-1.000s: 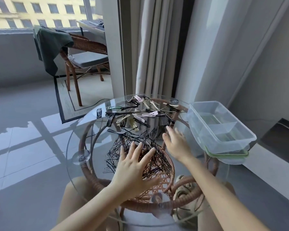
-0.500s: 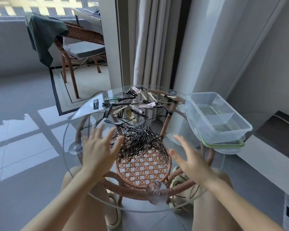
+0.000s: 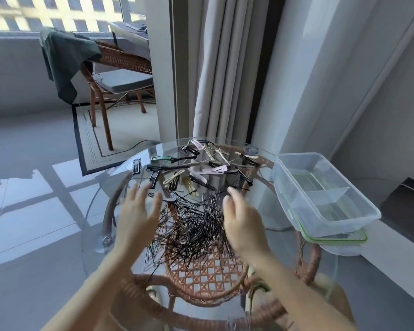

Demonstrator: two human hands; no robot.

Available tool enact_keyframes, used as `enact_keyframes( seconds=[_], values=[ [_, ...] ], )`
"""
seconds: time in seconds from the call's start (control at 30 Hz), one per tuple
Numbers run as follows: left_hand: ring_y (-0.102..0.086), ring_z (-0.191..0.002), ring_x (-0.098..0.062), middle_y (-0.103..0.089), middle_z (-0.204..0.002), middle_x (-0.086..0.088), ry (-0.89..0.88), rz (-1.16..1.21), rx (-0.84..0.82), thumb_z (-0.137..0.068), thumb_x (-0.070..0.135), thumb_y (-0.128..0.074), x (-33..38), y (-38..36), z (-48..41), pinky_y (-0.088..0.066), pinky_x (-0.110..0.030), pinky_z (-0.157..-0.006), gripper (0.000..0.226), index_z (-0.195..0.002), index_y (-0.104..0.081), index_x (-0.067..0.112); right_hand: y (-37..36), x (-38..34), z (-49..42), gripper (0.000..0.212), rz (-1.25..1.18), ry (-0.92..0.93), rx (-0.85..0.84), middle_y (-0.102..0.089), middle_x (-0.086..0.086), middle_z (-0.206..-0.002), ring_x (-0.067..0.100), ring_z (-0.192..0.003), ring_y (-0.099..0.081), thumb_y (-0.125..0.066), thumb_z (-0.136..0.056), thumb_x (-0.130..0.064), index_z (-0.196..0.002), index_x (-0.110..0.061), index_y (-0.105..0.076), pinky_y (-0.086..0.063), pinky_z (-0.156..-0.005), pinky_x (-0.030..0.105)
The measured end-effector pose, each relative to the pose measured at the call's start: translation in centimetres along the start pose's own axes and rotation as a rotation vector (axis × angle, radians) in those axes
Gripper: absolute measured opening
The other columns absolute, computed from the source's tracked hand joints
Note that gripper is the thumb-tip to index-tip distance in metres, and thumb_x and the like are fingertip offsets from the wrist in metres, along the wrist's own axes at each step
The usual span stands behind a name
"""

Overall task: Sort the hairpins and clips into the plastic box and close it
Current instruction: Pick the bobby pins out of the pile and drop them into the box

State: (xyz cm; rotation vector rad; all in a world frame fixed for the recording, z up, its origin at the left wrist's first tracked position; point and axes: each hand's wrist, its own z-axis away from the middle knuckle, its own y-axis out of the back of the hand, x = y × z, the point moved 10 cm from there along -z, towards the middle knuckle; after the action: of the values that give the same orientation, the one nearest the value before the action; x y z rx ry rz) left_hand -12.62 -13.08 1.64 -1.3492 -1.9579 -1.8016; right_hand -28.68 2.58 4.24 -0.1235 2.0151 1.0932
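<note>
A heap of thin black hairpins lies in the middle of the round glass table. Behind it, several clips in black, pink, cream and gold are scattered toward the far edge. My left hand hovers at the heap's left side, fingers spread, holding nothing. On the heap's right side is my right hand, palm turned inward, fingers straight and empty. The clear plastic box with an inner divider stands open at the table's right edge, resting on its green-rimmed lid.
The glass top sits on a rattan frame. A curtain and wall stand just behind the table. A white ledge runs along the right. A rattan chair with a dark cloth stands at the far left.
My hands lifted off the hairpin heap, moved apart to either side, and have now come back in close to its left and right edges. The camera shifted slightly.
</note>
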Motion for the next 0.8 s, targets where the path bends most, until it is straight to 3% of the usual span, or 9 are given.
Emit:
enact_keyframes(
  seconds=[0.03,0.07,0.13,0.2,0.37,0.47,0.63,0.8],
  values=[
    [-0.025,-0.139,-0.024,-0.029,-0.150,-0.008,0.008,-0.018,0.034,-0.093,0.045,-0.036,-0.9,0.8,-1.6,-0.029,-0.053,-0.109,0.052,-0.137,-0.038,0.017,1.1,0.7,-2.0,0.045,0.004,-0.004,0.065,-0.054,-0.010,-0.081,0.007,-0.070,-0.051,-0.030,-0.098,-0.034,-0.134,-0.010,-0.042,-0.044,-0.067,0.019],
    [-0.024,-0.139,-0.025,-0.029,-0.150,-0.011,0.024,-0.036,0.038,-0.093,0.045,-0.037,-1.9,1.0,-3.3,-0.029,-0.054,-0.109,0.053,-0.137,-0.037,0.016,1.7,1.7,-4.1,0.043,0.012,-0.024,0.100,-0.059,-0.003,-0.089,0.013,-0.079,-0.055,-0.033,-0.098,-0.031,-0.133,-0.008,-0.044,-0.046,-0.073,0.025],
    [-0.019,-0.141,-0.029,-0.027,-0.150,-0.017,0.072,-0.090,-0.008,-0.092,0.050,-0.034,-4.1,0.5,-6.9,-0.025,-0.054,-0.110,0.058,-0.140,-0.033,0.017,1.9,4.3,-8.4,0.042,0.081,-0.087,0.116,-0.056,0.011,-0.127,0.023,-0.119,-0.049,-0.035,-0.098,-0.030,-0.131,-0.005,-0.045,-0.038,-0.100,0.036],
    [-0.018,-0.141,-0.033,-0.027,-0.149,-0.020,0.112,-0.157,-0.063,-0.089,0.059,-0.030,-5.6,-0.8,-10.2,-0.023,-0.055,-0.111,0.065,-0.142,-0.030,0.021,1.3,7.0,-12.2,0.043,0.197,-0.142,0.112,-0.044,0.016,-0.140,0.028,-0.133,-0.035,-0.035,-0.098,-0.033,-0.129,-0.005,-0.045,-0.030,-0.107,0.041],
    [-0.013,-0.141,-0.039,-0.022,-0.152,-0.017,0.076,-0.363,-0.190,-0.079,0.074,-0.016,-6.0,-5.3,-15.6,-0.008,-0.053,-0.115,0.078,-0.144,-0.021,0.032,-0.2,12.4,-18.2,0.055,0.338,-0.293,0.067,-0.044,0.018,-0.137,0.034,-0.128,-0.036,-0.035,-0.093,-0.045,-0.133,-0.008,-0.041,-0.030,-0.107,0.044],
    [-0.006,-0.142,-0.036,-0.017,-0.155,-0.007,-0.007,-0.357,-0.279,-0.072,0.081,-0.012,-4.4,-7.7,-16.5,-0.001,-0.050,-0.113,0.082,-0.141,-0.023,0.039,-2.8,11.2,-19.8,0.047,0.361,-0.158,-0.040,-0.051,0.008,-0.134,0.029,-0.128,-0.037,-0.039,-0.092,-0.045,-0.125,-0.015,-0.053,-0.026,-0.109,0.044],
    [-0.007,-0.144,-0.020,-0.023,-0.153,0.007,-0.271,-0.247,-0.372,-0.069,0.080,-0.011,-0.4,-9.3,-14.5,0.005,-0.036,-0.109,0.083,-0.137,-0.035,0.038,-5.3,7.8,-17.4,0.032,0.110,0.010,-0.170,-0.054,0.000,-0.134,0.018,-0.130,-0.039,-0.048,-0.093,-0.031,-0.117,-0.016,-0.060,-0.024,-0.107,0.029],
    [-0.009,-0.140,-0.007,-0.026,-0.144,0.020,-0.320,-0.077,-0.459,-0.079,0.072,-0.026,2.6,-9.5,-11.4,-0.007,-0.034,-0.112,0.069,-0.134,-0.042,0.034,-7.7,2.8,-13.2,0.032,0.091,0.212,-0.321,-0.047,-0.003,-0.141,0.006,-0.130,-0.033,-0.050,-0.092,-0.030,-0.122,-0.021,-0.058,-0.015,-0.112,0.027]
  ],
)
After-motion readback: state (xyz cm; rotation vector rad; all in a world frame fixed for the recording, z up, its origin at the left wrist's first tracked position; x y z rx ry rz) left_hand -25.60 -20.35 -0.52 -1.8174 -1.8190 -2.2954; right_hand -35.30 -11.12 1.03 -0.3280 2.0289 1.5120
